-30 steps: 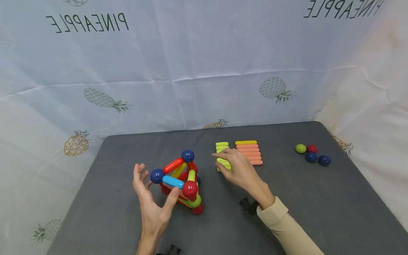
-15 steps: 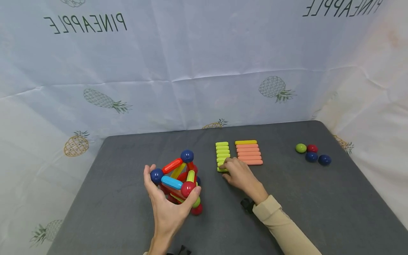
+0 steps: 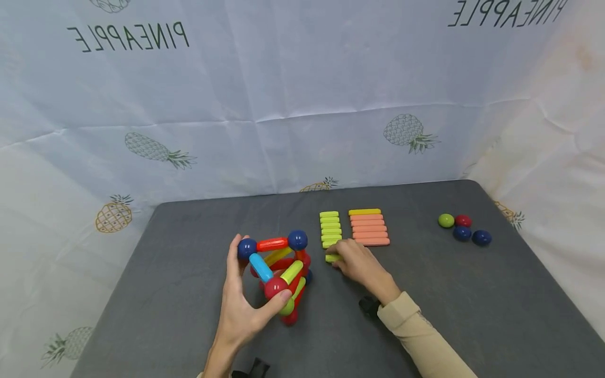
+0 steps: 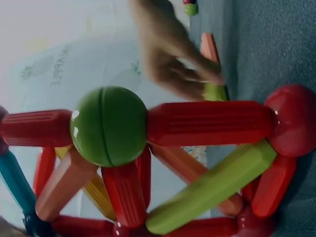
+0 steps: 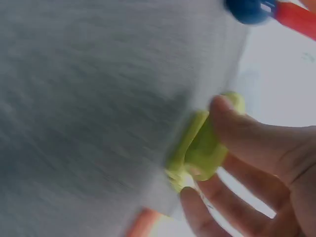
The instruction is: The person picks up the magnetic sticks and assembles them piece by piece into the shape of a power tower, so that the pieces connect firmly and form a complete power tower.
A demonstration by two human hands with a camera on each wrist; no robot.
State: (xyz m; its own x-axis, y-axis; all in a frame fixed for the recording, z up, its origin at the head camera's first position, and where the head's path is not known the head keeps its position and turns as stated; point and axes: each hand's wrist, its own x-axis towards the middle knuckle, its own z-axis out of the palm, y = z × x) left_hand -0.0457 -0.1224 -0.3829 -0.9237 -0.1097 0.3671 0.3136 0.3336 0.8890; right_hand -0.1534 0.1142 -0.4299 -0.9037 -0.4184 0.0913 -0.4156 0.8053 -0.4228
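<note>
In the head view my left hand (image 3: 241, 310) holds a frame of magnetic rods and balls (image 3: 275, 288) left of the table's middle. Its thumb lies against a red ball in front, its fingers behind a blue ball. Red, yellow, blue, orange and lime rods join the balls; the left wrist view shows a green ball (image 4: 111, 126) close up. My right hand (image 3: 361, 265) pinches a lime magnetic rod (image 5: 205, 150) between thumb and fingers, at the near end of a row of lime rods (image 3: 330, 226). A gap shows between that rod and the row.
Right of the lime row lies a stack of orange rods (image 3: 370, 229) with one yellow rod (image 3: 364, 211) at its far end. Several loose balls (image 3: 462, 233), green, red and blue, sit on the right of the dark table (image 3: 472, 315). A pineapple-print cloth (image 3: 302, 79) hangs behind.
My left hand has come in from beside the frame, gripped it and turned it slightly to the right. My right hand has come down and drawn one lime rod nearer, off the row.
</note>
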